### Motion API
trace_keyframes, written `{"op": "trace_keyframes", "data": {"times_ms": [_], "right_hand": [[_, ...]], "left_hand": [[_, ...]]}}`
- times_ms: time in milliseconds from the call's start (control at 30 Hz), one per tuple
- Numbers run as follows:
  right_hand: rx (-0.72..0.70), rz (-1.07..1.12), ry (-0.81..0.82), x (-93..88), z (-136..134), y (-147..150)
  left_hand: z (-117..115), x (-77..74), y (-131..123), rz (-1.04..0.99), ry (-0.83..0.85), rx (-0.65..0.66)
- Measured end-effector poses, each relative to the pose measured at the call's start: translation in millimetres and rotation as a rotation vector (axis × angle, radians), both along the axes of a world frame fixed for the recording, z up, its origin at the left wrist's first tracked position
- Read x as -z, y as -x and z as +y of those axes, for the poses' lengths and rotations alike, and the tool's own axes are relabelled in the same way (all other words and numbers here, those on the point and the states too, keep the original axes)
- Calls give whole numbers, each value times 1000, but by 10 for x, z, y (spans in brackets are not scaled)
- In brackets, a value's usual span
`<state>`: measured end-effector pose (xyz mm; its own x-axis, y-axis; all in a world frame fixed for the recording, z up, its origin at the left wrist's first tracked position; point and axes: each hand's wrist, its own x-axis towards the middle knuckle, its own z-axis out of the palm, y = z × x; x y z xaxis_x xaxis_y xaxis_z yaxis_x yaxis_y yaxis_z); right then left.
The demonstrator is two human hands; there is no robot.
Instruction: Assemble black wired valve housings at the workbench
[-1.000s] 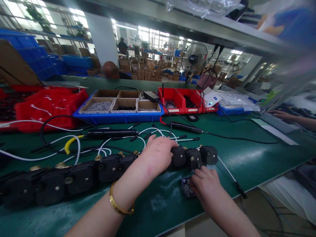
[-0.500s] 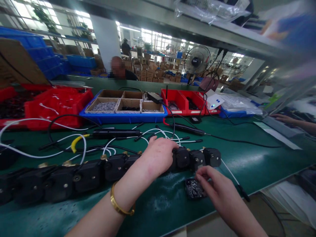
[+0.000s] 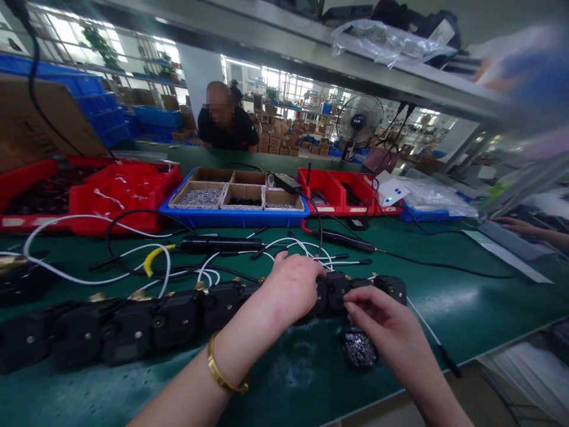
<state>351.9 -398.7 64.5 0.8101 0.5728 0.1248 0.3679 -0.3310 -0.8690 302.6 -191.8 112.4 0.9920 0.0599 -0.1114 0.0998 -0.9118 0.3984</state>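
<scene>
A row of black box-shaped housings [image 3: 176,317] with brass fittings on top runs across the bench. My left hand [image 3: 296,284] reaches over the row, its fingers curled onto a black housing [image 3: 319,299] right of the middle; the fingertips are partly hidden. Thumb and forefinger of my right hand [image 3: 386,317] are pinched together at the front face of the neighbouring housing [image 3: 336,290]. Whatever lies between them is too small to make out. Just below that hand sits a small black dish [image 3: 359,350] full of tiny shiny metal parts.
Behind the row lie white cables [image 3: 133,252] and two black electric screwdrivers [image 3: 220,244]. Farther back stand a blue tray [image 3: 235,218] with cardboard compartments and red bins [image 3: 120,190]. A co-worker [image 3: 229,118] is across the bench; another person's hand [image 3: 511,224] shows at right.
My right hand has moved from the dish up and left to the front of a housing. My left hand keeps its place on the row. The co-worker opposite is more in view.
</scene>
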Motion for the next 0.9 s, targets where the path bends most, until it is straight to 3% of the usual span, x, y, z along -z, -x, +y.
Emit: {"op": "trace_keyframes", "data": {"times_ms": [133,433,733,900], "right_hand": [[12,-89,-20,24,61,-30],[43,-507,145,163,134,-66],[38,-614,134,86,139,-107],[33,-558,146,97,134,-129]], "left_hand": [[-13,9,1,9,17,4],[-93,26,-96,2,-10,33],[-94,25,-82,10,-20,31],[-85,55,-82,-2,-16,29]]}}
